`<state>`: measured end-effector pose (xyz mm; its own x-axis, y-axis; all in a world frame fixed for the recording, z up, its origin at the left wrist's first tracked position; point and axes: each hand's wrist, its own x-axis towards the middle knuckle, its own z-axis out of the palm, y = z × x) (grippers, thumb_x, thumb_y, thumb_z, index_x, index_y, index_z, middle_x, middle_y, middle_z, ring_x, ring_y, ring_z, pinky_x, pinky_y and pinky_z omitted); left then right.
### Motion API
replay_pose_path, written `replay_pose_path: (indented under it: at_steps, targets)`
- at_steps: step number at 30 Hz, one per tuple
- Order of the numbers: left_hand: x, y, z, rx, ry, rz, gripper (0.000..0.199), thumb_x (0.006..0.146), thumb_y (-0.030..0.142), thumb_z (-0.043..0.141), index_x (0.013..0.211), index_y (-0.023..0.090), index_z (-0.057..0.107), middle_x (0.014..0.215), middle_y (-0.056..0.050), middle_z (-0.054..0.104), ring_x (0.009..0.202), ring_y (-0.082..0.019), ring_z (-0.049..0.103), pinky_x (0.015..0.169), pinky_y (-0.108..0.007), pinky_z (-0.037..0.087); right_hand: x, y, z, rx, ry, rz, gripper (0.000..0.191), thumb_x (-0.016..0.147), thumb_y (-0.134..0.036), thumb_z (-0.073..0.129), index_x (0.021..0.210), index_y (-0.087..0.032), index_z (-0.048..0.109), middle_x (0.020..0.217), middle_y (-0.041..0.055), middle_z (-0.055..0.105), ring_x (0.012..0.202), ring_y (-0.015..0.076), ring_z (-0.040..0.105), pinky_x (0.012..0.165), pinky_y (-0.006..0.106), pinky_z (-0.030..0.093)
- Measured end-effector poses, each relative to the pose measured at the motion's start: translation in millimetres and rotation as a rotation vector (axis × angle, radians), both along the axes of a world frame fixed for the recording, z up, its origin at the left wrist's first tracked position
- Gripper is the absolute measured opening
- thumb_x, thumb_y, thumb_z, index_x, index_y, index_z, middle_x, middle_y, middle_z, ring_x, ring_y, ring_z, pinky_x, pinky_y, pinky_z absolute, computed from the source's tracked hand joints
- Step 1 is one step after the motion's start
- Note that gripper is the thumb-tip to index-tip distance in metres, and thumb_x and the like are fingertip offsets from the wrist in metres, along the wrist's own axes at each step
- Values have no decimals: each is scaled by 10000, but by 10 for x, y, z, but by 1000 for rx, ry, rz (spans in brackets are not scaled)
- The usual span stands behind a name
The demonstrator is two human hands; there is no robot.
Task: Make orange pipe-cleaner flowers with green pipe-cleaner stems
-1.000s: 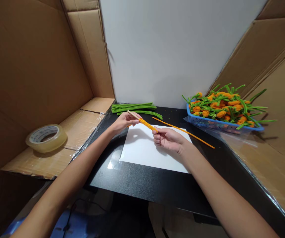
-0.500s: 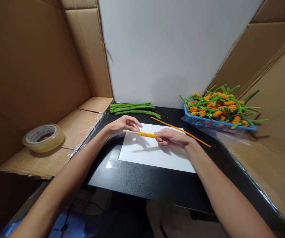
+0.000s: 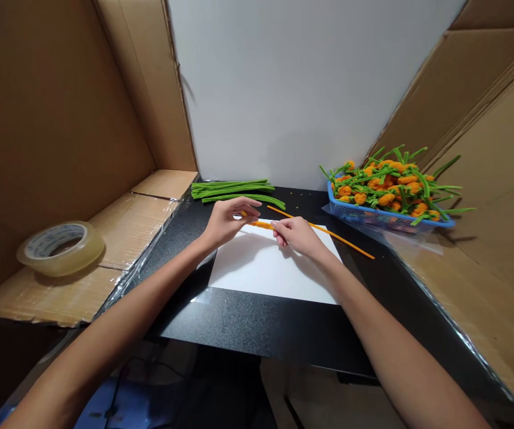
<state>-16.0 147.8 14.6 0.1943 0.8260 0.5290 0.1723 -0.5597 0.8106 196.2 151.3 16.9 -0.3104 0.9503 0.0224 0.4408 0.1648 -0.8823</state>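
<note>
An orange pipe cleaner [image 3: 263, 225], wound in a tight coil, stretches between my two hands above a white sheet of paper [image 3: 266, 271]. My right hand [image 3: 296, 233] pinches the right end of the coil. At its left end my left hand [image 3: 229, 220] is curled, with thumb and fingers closed on the pipe cleaner; a bit of orange shows between them. The thin stick inside the coil is now hidden behind my left hand. Beyond my right hand lies a straight orange pipe cleaner [image 3: 344, 241] on the black table.
Green pipe cleaners [image 3: 232, 190] lie in a bundle at the back. A blue basket [image 3: 391, 218] of orange and green pipe-cleaner pieces stands at the back right. A roll of clear tape [image 3: 60, 247] rests on cardboard at the left. Cardboard walls [image 3: 51, 107] flank the table.
My left hand has come over the left end of the coil and covers the stick that stuck out there. Both hands have shifted slightly away from me, with the coil.
</note>
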Motion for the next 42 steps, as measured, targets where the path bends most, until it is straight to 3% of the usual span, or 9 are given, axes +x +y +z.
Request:
replay_pose_path:
  at_steps: [6,13,20,25,29,34,37,39,42]
  targets:
    - [-10,75,-29,-96,-232,134,424,758,388,800,1084,126,731,962,-129,784,931,-253,754,820,-353,612,-27,63,-106,-168,374,-177,382,852,-404,713,577,-155,621,516,29,595,462,100,493,506,249,384]
    - [185,-58,-50,1,-425,231,303,793,320,775,1028,138,717,1062,-122,767,1003,-228,739,893,-358,608,-102,-23,-24,-476,768,-286,283,921,-227,647,646,-159,650,611,63,646,545,114,539,499,219,435]
    - [155,7,-67,-133,-530,193,370,615,327,901,876,144,713,849,-79,782,820,-231,762,757,-341,617,-156,-45,-26,-573,900,-222,267,931,-243,643,681,-149,650,633,45,643,556,90,538,520,190,436]
    - [-144,203,-136,-292,-443,-46,377,606,322,908,899,150,745,818,-64,781,705,-172,733,674,-264,560,77,92,-116,-299,638,113,352,734,-458,829,690,-141,682,621,32,639,561,104,537,555,235,410]
    - [-297,274,-189,-400,-268,-89,369,530,246,932,831,135,749,739,-55,764,650,-148,700,639,-238,522,297,194,-120,-165,299,261,464,735,-589,761,628,-154,639,560,19,596,527,113,499,557,268,358]
    - [-292,246,-78,-436,-190,-78,382,504,245,938,795,133,718,677,-55,749,642,-173,710,641,-259,530,406,173,69,-9,-57,357,432,851,-532,615,613,-174,587,550,-2,561,524,114,466,568,276,318]
    - [-323,238,24,-436,-105,-161,363,552,256,924,828,133,723,710,-78,763,665,-183,727,651,-269,546,411,124,178,95,-193,380,395,881,-463,564,607,-178,582,568,-7,560,535,112,447,577,274,307]
    - [-334,234,53,-455,-14,-233,350,581,262,912,853,131,735,726,-92,770,672,-190,735,666,-288,563,388,98,200,149,-292,398,369,895,-419,538,624,-178,607,574,-6,577,545,115,450,585,272,310]
    - [-275,210,33,-433,-10,-211,342,570,258,915,831,134,732,704,-81,766,660,-188,735,665,-289,574,310,70,161,263,-421,401,334,911,-345,513,649,-178,638,589,0,601,566,121,477,603,269,313]
